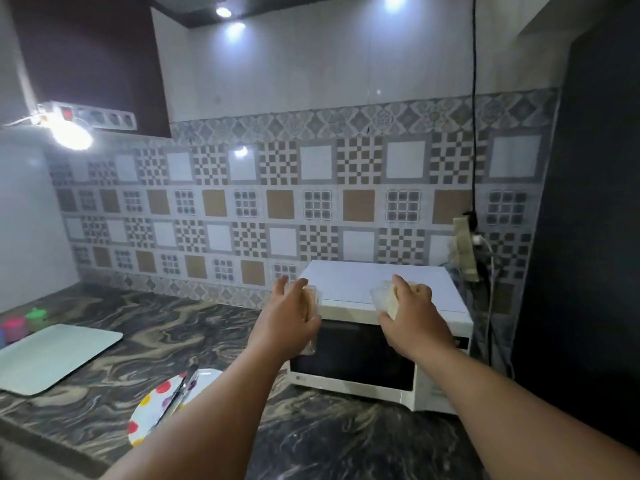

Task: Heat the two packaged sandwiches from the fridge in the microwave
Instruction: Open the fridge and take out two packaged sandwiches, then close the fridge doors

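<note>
A white microwave [349, 372] with a dark glass door stands on the marbled counter at the right, its door closed. My left hand [289, 315] grips one sandwich in a clear plastic pack [312, 299], held in the air in front of the microwave's top left corner. My right hand [412, 315] grips the other packaged sandwich [389, 299] in front of the microwave's top edge. Both arms reach forward. The fridge cannot be seen.
A polka-dot plate [156, 407] with a utensil on it sits on the counter [194, 327] by my left forearm. A pale tray [52, 358] lies at the left, small coloured cups [36, 318] behind it. A power strip [465, 247] with cables hangs right of the microwave, beside a dark panel.
</note>
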